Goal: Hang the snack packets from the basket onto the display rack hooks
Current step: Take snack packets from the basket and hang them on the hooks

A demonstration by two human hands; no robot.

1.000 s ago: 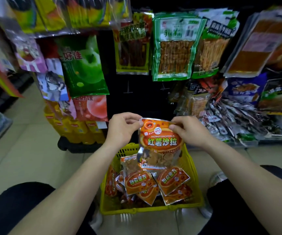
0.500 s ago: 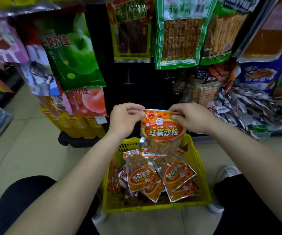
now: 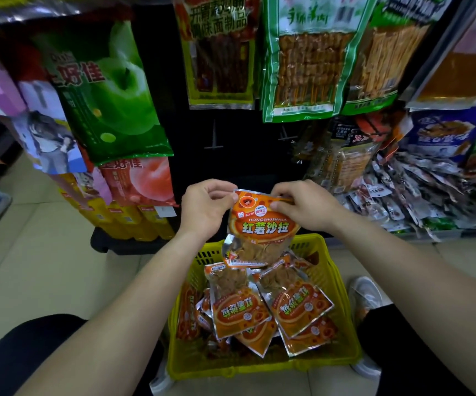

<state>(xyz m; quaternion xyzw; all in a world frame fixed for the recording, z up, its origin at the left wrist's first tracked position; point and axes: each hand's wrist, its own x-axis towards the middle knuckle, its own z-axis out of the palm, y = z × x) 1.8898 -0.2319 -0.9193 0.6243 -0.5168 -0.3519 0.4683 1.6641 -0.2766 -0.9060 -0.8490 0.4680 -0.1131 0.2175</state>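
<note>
Head: packet (image 3: 262, 227) upright, long axis vertical.

This is a shop, at its snack aisle: a black display rack (image 3: 231, 144) is hung with rows of sealed, printed snack bags, among them a green bag (image 3: 111, 90) with an apple on it and clear packs (image 3: 305, 64) of skewered sticks. A yellow plastic basket (image 3: 342, 284) full of identical orange packets (image 3: 239, 312) stands on the pale tiled floor (image 3: 31, 267) before it, and small loose sachets (image 3: 419, 195) lie heaped on a low shelf (image 3: 442, 232) at the right.
</note>
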